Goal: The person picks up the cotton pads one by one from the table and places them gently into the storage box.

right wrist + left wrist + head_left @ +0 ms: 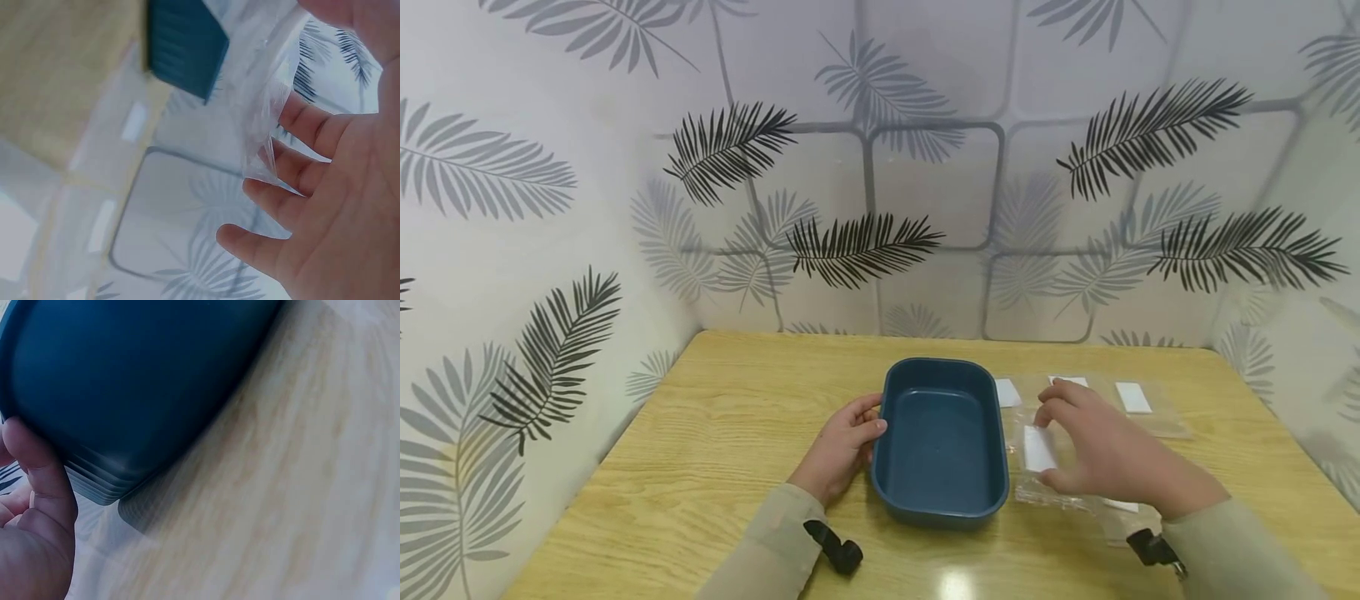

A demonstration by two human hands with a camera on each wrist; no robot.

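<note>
A dark blue rectangular plastic tub (938, 450) stands on the wooden table, its inside facing up. My left hand (844, 446) holds its left side, the thumb at the rim; in the left wrist view the thumb (40, 465) lies against the tub's wall (137, 381). To the right of the tub, my right hand (1101, 442) holds a clear plastic bag (1037, 450) with a white label, fingers bent at its far end and thumb at its near end. The right wrist view shows the crinkled film of this bag (259, 125) between thumb and fingers.
More clear bags with white labels lie on the table's right side, one label (1132, 397) at the back right and another (1006, 392) close by the tub. Bare wood of the table (715, 433) extends to the left. A leaf-patterned wall (925, 192) rises behind.
</note>
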